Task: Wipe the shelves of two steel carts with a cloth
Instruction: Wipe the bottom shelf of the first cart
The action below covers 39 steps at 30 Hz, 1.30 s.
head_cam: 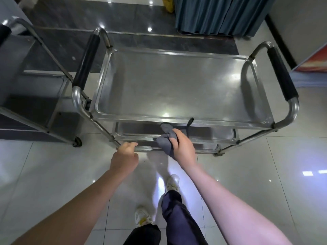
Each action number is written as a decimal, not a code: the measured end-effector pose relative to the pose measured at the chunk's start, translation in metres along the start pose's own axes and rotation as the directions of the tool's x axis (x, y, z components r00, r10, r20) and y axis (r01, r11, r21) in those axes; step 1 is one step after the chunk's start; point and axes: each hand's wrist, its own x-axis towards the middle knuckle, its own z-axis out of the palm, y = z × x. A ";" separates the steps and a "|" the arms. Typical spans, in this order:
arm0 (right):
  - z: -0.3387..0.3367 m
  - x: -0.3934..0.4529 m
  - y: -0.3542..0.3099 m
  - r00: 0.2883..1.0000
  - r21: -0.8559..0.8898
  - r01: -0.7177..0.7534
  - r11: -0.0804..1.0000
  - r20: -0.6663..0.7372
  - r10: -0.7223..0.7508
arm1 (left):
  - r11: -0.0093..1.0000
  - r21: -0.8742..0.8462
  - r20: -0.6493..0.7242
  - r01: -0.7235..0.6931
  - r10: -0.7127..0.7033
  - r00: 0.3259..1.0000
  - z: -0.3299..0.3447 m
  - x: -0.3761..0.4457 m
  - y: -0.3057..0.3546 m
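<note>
A steel cart (177,85) stands in front of me, its bare top shelf shining and black-padded handles at both ends. Lower shelves (221,135) show under its near edge. My right hand (183,147) is shut on a bunched grey cloth (166,138), held at the near rim of a lower shelf. My left hand (124,157) hovers at the cart's lower front rail with fingers loosely curled, holding nothing. A second steel cart (35,96) stands at the left, partly out of frame.
Glossy white floor tiles surround the carts, with a dark tiled strip behind. A teal curtain (221,15) hangs at the back right. A red-edged board (313,61) leans at the right edge. My feet (159,200) stand just behind the near cart.
</note>
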 end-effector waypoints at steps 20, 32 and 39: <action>0.094 -0.009 0.107 0.932 0.535 -0.286 0.795 -0.039 0.361 | 0.999 -0.025 -0.092 -0.038 0.035 0.995 0.131 0.058 -0.018; 0.148 0.043 0.196 0.893 0.561 -0.004 0.828 -0.371 0.256 | 0.978 0.078 -0.239 -0.194 0.207 0.949 0.244 0.164 -0.049; 0.165 0.103 0.212 0.839 0.478 0.113 0.871 -0.515 0.174 | 0.955 0.162 -0.482 -0.247 0.295 0.825 0.268 0.220 -0.077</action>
